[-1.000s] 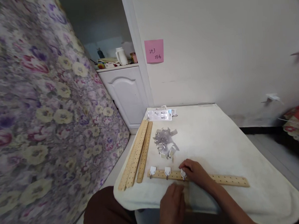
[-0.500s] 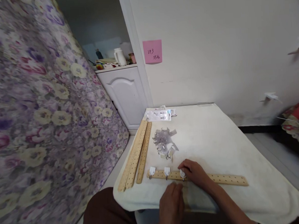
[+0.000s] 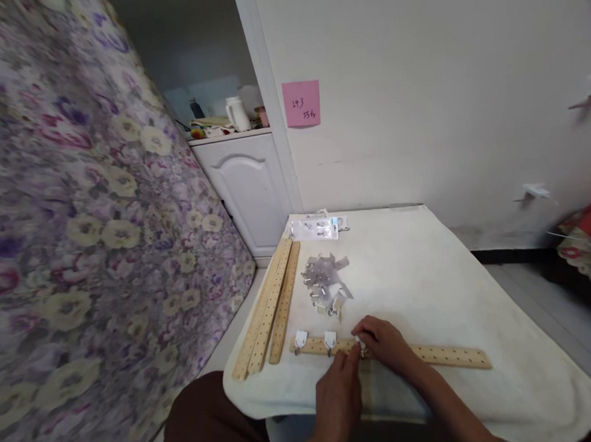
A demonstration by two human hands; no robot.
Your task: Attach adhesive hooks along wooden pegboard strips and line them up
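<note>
A pale wooden strip [image 3: 451,356] with rows of holes lies crosswise near the table's front edge. Two white hooks [image 3: 301,340] with metal ends sit upright at its left part. A third white hook [image 3: 361,343] is on the strip between my hands, partly covered by fingers. My right hand [image 3: 387,343] grips this hook from the right, thumb and fingers closed. From the front, my left hand [image 3: 340,386] has its fingers closed together at the hook's left side, over the strip.
Several more perforated wooden strips [image 3: 268,309] lie lengthwise along the table's left side. Behind the hands is a pile of hooks in clear wrappers [image 3: 323,279]. Clear packaging [image 3: 313,228] lies at the far edge. A floral curtain [image 3: 100,226] hangs at left; a wall [image 3: 393,108] stands behind the table.
My left hand has moved up from in front of the strip to the third hook. The right hand has stayed at that hook.
</note>
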